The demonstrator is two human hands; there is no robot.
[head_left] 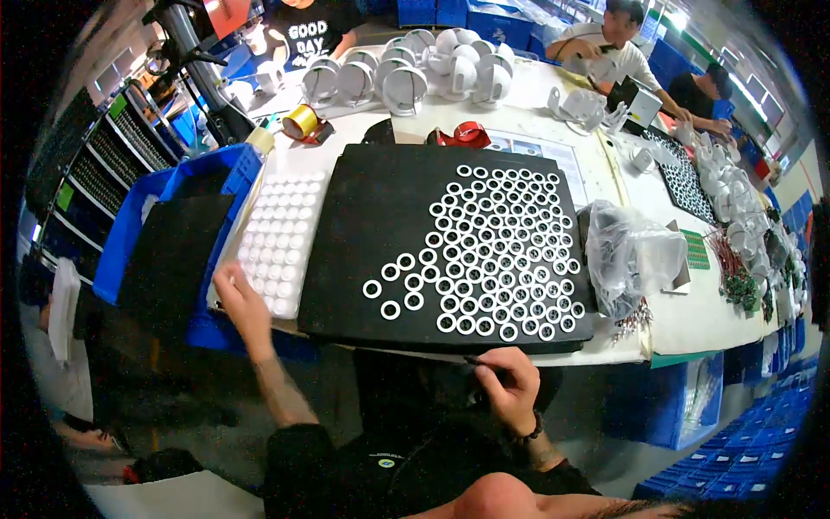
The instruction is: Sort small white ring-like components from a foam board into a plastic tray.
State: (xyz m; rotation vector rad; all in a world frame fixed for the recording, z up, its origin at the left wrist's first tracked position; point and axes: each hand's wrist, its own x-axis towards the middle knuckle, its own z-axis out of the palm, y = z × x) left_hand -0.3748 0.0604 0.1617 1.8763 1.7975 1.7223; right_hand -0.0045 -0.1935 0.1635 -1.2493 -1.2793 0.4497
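My left hand (pixel 239 298) is at the left edge of a tray of white round caps (pixel 281 233), fingers curled in; what they hold, if anything, is hidden. Over the table's front edge, my right hand (pixel 512 385) pinches a small dark thin object (pixel 471 359), whose kind I cannot make out. Between and beyond the hands lies a black foam board (pixel 372 208). Many white rings with dark centres (pixel 488 251) cover its right side, with several looser ones (pixel 391 309) towards the middle. Neither hand touches the rings.
Left of the caps stands a blue crate (pixel 130 251) with a black sheet (pixel 173 246). A clear plastic bag (pixel 631 251) sits right of the board. Behind are a gold tape roll (pixel 303 123), a red tape dispenser (pixel 467 134) and white round housings (pixel 402 86). Other people work across the table.
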